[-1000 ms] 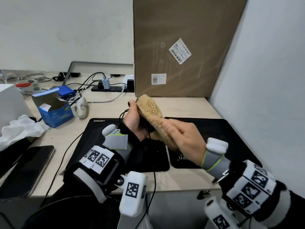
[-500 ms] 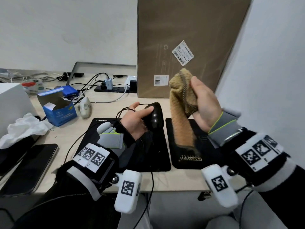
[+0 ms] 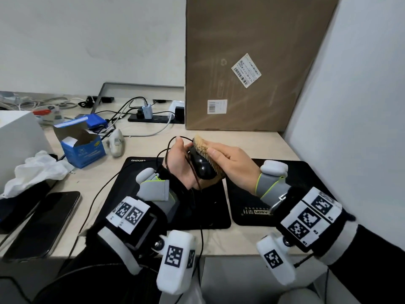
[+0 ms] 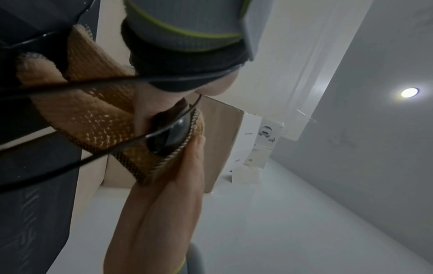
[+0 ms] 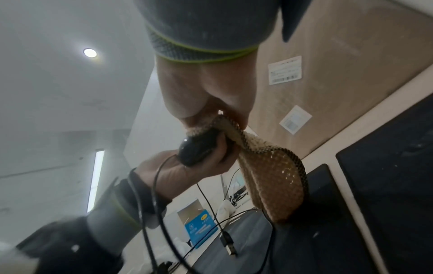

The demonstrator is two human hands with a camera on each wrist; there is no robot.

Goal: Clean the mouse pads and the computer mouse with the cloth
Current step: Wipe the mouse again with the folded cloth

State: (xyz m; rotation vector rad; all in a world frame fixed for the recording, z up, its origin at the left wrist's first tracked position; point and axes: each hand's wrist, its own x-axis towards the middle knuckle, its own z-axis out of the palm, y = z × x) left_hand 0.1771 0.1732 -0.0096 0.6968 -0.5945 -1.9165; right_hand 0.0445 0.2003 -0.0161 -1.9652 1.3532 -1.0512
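Left hand [image 3: 179,163] grips computer mouse [image 3: 200,165], raised above left mouse pad [image 3: 140,172] on worktop [image 3: 140,143]. Right hand [image 3: 232,161] clasps cloth [image 3: 202,144], now pressed against mouse's right flank; half second earlier cloth hung lifted clear, apart from mouse. Contact re-established: mouse wiping resumed, judged mid-step. Cable [image 3: 96,194] trails loose over left pad. Right mouse pad [image 3: 245,194] lies just beside, unattended.
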